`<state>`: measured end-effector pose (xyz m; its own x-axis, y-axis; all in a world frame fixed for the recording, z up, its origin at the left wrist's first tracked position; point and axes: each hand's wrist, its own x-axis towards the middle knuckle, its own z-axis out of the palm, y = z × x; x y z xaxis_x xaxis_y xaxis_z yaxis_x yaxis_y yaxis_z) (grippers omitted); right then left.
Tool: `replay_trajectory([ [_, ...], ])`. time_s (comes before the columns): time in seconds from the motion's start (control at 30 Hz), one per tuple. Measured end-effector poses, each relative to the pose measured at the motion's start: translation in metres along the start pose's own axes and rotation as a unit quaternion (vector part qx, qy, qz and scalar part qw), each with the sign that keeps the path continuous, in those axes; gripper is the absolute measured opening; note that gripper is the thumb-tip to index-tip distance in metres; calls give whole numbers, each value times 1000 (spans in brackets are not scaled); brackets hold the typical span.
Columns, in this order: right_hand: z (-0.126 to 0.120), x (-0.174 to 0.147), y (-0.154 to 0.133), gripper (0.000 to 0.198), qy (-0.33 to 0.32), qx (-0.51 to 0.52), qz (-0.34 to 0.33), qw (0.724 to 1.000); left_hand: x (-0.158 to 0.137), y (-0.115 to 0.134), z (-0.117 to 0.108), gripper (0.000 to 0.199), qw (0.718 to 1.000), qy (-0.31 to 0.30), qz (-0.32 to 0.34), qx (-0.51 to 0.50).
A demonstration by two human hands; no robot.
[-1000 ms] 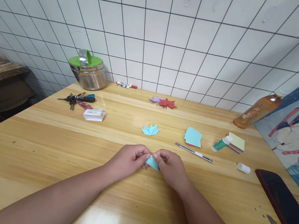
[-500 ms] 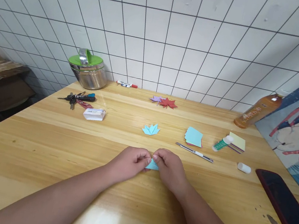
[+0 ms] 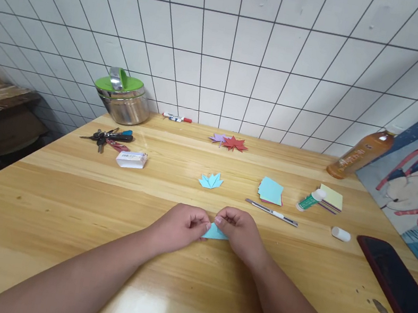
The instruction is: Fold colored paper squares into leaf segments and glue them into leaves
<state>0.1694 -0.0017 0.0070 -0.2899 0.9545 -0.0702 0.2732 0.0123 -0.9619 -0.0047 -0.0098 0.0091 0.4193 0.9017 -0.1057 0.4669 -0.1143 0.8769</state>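
Between my two hands is a small piece of light blue folded paper, partly covered by the fingers. My left hand pinches its left end between thumb and fingers. On the other side, my right hand grips the right part, thumb on top. Beyond them lies a light blue folded paper piece with several points. A white craft knife rests to the right of it, in front of a small stack of coloured paper squares.
A glue stick leans near a paper stack, with its cap and a phone farther right. Red folded paper lies at the back. Keys, a small white box and a steel pot are left; a bottle stands right.
My right hand has shifted slightly to the right, and more of the light blue paper shows between my hands. My left hand stays in nearly the same place.
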Motion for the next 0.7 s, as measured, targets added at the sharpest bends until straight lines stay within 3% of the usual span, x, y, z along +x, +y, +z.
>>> replay_trajectory([
  [0.1,0,-1,-2,22,-25,51,47,997,1,0,-3,25,1000,5,-4,-13],
  [0.23,-2,-2,-5,32,-19,98,95,991,2,1,-5,24,997,75,-4,-11],
  [0.4,-4,-1,-5,28,18,89,70,993,2,2,-5,25,993,114,4,10],
  [0.6,0,0,-2,22,51,-3,-3,999,2,1,-4,24,995,100,9,-4],
  [0.7,0,-1,-1,21,64,-37,-16,997,3,2,-5,24,993,92,-19,-67],
])
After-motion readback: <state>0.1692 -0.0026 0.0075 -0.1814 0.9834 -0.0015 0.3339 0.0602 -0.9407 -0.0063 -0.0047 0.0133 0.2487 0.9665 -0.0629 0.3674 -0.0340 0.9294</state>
